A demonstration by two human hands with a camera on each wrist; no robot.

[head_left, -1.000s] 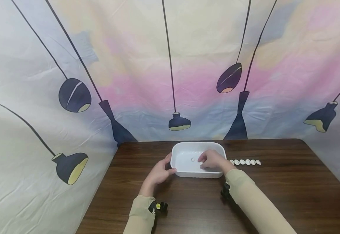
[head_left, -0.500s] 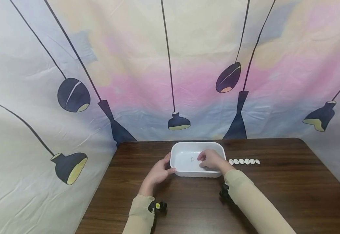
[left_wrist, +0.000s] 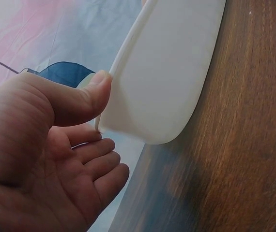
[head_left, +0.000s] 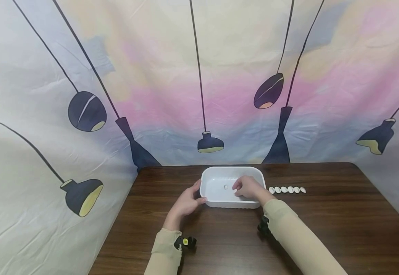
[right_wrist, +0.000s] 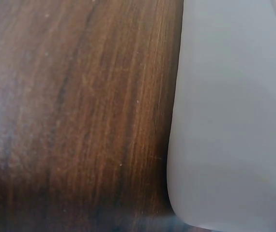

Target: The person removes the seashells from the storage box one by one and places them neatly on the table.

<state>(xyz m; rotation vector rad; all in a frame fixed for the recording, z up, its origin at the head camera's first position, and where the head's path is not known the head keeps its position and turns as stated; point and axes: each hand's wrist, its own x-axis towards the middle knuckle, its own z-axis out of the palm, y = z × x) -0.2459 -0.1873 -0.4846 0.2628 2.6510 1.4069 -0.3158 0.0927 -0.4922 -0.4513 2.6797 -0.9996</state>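
Note:
A white rectangular plastic basin [head_left: 216, 204] stands on the wooden table. My left hand [head_left: 187, 201] grips its left end, and in the left wrist view the thumb [left_wrist: 97, 94] lies on the rim with the fingers on the other side. Reaching over the basin's front right, my right hand [head_left: 249, 188] is down inside it, fingertips bent together near the floor. A small white shell-like piece [head_left: 235, 191] shows between them, mostly covered. Another small whitish piece [head_left: 225, 187] lies on the basin floor to the left. The right wrist view catches only the basin's outer wall [right_wrist: 230, 121], not the hand.
Right of the basin, several small white shell-like pieces [head_left: 284, 190] lie in a straight row on the dark table [head_left: 226, 240]. Behind the table's back edge hangs a pastel cloth [head_left: 233, 88] printed with lamps.
Almost nothing differs. The fingertips of my right hand shift very slightly inside the basin; my left hand keeps its hold on the basin's end.

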